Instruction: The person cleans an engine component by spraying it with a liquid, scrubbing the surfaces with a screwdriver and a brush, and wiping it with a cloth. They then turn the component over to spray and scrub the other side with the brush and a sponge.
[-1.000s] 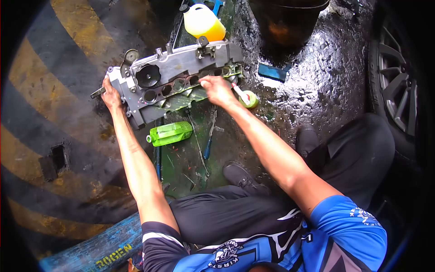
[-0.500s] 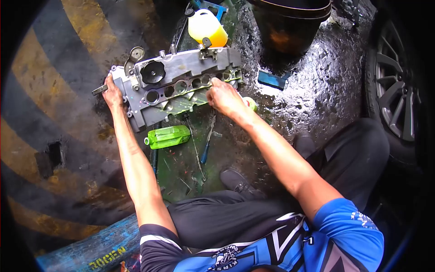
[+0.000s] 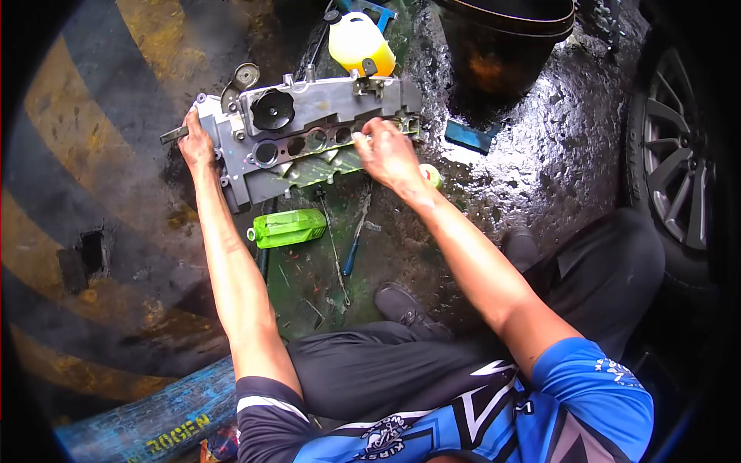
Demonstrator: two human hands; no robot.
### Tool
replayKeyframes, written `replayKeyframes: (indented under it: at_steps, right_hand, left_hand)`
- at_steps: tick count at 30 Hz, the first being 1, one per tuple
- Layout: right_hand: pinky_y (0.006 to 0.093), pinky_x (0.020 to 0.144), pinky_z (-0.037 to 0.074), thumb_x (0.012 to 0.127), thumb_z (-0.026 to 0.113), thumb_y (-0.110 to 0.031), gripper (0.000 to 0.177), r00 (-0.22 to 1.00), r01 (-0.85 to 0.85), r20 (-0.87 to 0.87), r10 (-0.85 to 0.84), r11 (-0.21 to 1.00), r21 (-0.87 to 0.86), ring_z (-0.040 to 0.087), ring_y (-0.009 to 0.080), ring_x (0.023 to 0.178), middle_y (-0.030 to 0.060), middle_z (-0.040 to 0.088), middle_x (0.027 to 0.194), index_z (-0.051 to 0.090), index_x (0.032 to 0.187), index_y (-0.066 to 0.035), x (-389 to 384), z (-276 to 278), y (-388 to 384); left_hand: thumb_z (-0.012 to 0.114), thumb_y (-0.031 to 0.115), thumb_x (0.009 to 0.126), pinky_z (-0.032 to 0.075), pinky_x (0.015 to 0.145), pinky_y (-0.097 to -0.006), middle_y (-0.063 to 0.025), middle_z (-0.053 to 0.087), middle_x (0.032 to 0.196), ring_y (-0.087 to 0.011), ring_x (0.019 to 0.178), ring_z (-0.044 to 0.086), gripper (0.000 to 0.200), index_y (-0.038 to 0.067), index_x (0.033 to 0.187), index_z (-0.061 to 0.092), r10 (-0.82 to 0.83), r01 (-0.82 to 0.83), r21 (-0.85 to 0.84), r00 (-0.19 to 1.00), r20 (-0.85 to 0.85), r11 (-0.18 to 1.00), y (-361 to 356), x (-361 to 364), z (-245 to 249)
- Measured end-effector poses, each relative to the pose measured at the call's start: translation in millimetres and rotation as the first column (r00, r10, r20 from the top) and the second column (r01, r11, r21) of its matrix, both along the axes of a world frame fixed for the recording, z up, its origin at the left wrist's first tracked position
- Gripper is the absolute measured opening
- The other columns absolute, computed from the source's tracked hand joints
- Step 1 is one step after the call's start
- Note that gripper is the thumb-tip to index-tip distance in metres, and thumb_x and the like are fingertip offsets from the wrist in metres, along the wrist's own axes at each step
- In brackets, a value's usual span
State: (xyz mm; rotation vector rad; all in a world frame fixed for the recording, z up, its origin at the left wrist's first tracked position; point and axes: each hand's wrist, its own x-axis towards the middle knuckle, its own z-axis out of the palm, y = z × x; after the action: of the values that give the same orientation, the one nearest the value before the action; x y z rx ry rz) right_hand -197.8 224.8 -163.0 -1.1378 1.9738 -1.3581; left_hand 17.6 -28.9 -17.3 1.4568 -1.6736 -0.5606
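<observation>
A grey metal engine cover (image 3: 324, 106) with a black round cap (image 3: 272, 109) and a row of round openings lies in front of me, tilted slightly. At its left end my left hand (image 3: 197, 144) is closed round the edge, near a small flat bar (image 3: 174, 135) sticking out leftward. My right hand (image 3: 386, 154) is over the right part of the row of openings, fingers curled together; whatever they pinch, if anything, is too small to make out. Just below the cover lies a green bottle (image 3: 289, 228).
A yellow jug (image 3: 360, 48) stands behind the cover, a dark bucket (image 3: 502, 46) at the back right. A blue piece (image 3: 468, 136) lies on the wet floor. A blue-handled tool (image 3: 350, 257) lies below the cover. A wheel (image 3: 675, 147) is at right, a blue pipe (image 3: 154, 413) at lower left.
My right hand has shifted slightly up and right along the openings, its fingers changing pose. The cover appears slightly further right and higher in view, my left hand still at its end.
</observation>
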Motion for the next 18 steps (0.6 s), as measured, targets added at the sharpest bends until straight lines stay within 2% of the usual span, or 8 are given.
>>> replayKeyframes:
  at_steps: [6, 7, 9, 10, 12, 14, 15, 18]
  right_hand:
    - [0.0507, 0.083, 0.056, 0.099, 0.05, -0.02, 0.025, 0.987, -0.13, -0.089, 0.131, 0.991, 0.027, 0.067, 0.0438, 0.093, 0.026, 0.066, 0.1, 0.058, 0.104, 0.003, 22.0, -9.3, 7.5]
    - [0.0514, 0.083, 0.056, 0.099, 0.051, -0.022, 0.025, 0.98, -0.163, -0.117, 0.159, 0.986, -0.025, 0.067, 0.0437, 0.092, 0.0257, 0.067, 0.095, 0.06, 0.098, 0.001, 28.1, -11.4, 16.3]
    - [0.0529, 0.085, 0.053, 0.097, 0.055, -0.022, 0.026, 0.956, -0.285, 0.105, 0.274, 0.952, 0.112, 0.067, 0.045, 0.094, 0.0265, 0.069, 0.093, 0.065, 0.095, 0.003, 37.9, -10.4, 36.2]
    - [0.0526, 0.086, 0.053, 0.097, 0.055, -0.023, 0.027, 0.929, -0.363, 0.131, 0.346, 0.92, 0.146, 0.066, 0.0445, 0.096, 0.0257, 0.069, 0.094, 0.067, 0.096, 0.001, 41.9, -15.6, 38.1]
    - [0.0524, 0.088, 0.052, 0.097, 0.055, -0.026, 0.028, 0.868, -0.492, 0.175, 0.464, 0.853, 0.177, 0.066, 0.0434, 0.098, 0.0236, 0.07, 0.093, 0.068, 0.099, -0.001, 43.3, -14.9, 40.6]
    - [0.0524, 0.088, 0.051, 0.097, 0.054, -0.026, 0.029, 0.844, -0.532, 0.209, 0.494, 0.822, 0.204, 0.066, 0.0433, 0.098, 0.0238, 0.07, 0.093, 0.068, 0.101, -0.002, 37.1, -11.1, 39.7]
    - [0.0524, 0.088, 0.051, 0.098, 0.054, -0.027, 0.029, 0.831, -0.552, 0.226, 0.508, 0.805, 0.217, 0.066, 0.0433, 0.098, 0.0239, 0.07, 0.094, 0.069, 0.102, -0.002, 33.5, -11.1, 38.9]
    - [0.052, 0.088, 0.051, 0.098, 0.055, -0.026, 0.029, 0.858, -0.5, 0.25, 0.448, 0.841, 0.209, 0.066, 0.0432, 0.098, 0.0242, 0.07, 0.095, 0.069, 0.105, -0.002, 27.5, -22.3, 36.4]
  left_hand:
    - [0.054, 0.046, 0.1, 0.048, 0.094, -0.0358, -0.0112, 0.071, 0.113, -0.0202, 0.103, 0.063, 0.052, 0.001, 0.123, 0.069, 0.032, -0.03, 0.063, 0.999, -0.036, 0.998, 1.6, 2.3, 0.9]
    - [0.061, 0.047, 0.095, 0.051, 0.081, -0.0346, -0.005, 0.07, 0.102, -0.0175, 0.087, 0.063, 0.051, 0.001, 0.116, 0.072, -0.029, 0.029, -0.008, 0.99, -0.136, 1.0, -1.1, 4.4, -5.5]
    - [0.061, 0.046, 0.095, 0.052, 0.081, -0.0336, -0.0042, 0.07, 0.102, -0.0163, 0.087, 0.064, 0.05, 0.003, 0.117, 0.072, -0.054, 0.057, 0.011, 0.981, -0.187, 0.998, -3.4, 5.8, -6.1]
    - [0.056, 0.043, 0.1, 0.05, 0.089, -0.0355, -0.0068, 0.07, 0.109, -0.0187, 0.096, 0.063, 0.049, 0.001, 0.121, 0.07, -0.054, 0.059, 0.025, 0.983, -0.174, 0.998, 0.9, 5.4, -5.5]
    - [0.059, 0.047, 0.097, 0.052, 0.083, -0.035, -0.0053, 0.07, 0.105, -0.0172, 0.091, 0.064, 0.052, 0.003, 0.121, 0.071, 0.009, 0.003, 0.074, 0.987, -0.163, 0.997, 5.7, 5.7, -4.3]
    - [0.061, 0.052, 0.094, 0.054, 0.078, -0.0346, -0.0042, 0.072, 0.101, -0.0172, 0.085, 0.067, 0.055, 0.005, 0.121, 0.071, 0.067, -0.046, 0.132, 0.985, -0.16, 0.99, 6.8, 6.8, -3.7]
    - [0.059, 0.049, 0.097, 0.054, 0.08, -0.0348, -0.0056, 0.072, 0.105, -0.0174, 0.089, 0.068, 0.053, 0.004, 0.123, 0.07, -0.03, 0.032, 0.015, 0.993, -0.112, 0.999, -23.0, 28.9, -20.1]
    - [0.05, 0.044, 0.102, 0.054, 0.086, -0.0355, -0.0085, 0.07, 0.118, -0.0183, 0.099, 0.068, 0.05, 0.007, 0.133, 0.065, -0.063, 0.063, -0.014, 0.998, -0.028, 0.998, -20.1, 25.7, -16.4]
